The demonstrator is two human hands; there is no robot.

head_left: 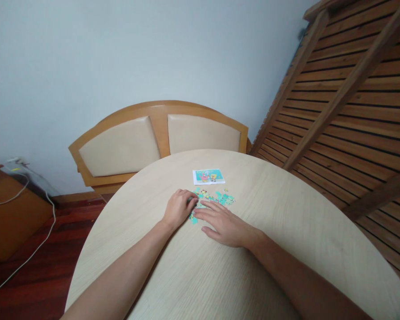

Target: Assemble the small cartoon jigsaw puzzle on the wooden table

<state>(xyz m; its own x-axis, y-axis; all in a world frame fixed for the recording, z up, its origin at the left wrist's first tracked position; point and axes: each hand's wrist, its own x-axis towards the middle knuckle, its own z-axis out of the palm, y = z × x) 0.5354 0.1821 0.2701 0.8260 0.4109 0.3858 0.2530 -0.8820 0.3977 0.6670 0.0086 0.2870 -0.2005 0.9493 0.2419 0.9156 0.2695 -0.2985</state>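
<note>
Several small jigsaw puzzle pieces (225, 198), mostly turquoise with some yellow and pink, lie in a loose heap on the round table. My left hand (180, 207) rests at the left side of the heap, fingers curled and thumb close to the index finger; what lies between the fingertips is too small to make out. Over the near side of the pieces, my right hand (222, 223) is stretched out flat, its fingers apart and nothing held in them. Just beyond the heap lies a printed picture card (209, 176) with a pink and a yellow cartoon figure on turquoise.
The pale wooden table (280, 209) has a rounded far edge. Behind it stands a padded wooden headboard (164, 133) against the wall. A slatted wooden frame (336, 98) leans on the right. To the left are a brown cabinet (10, 213) and a white cable (50, 226).
</note>
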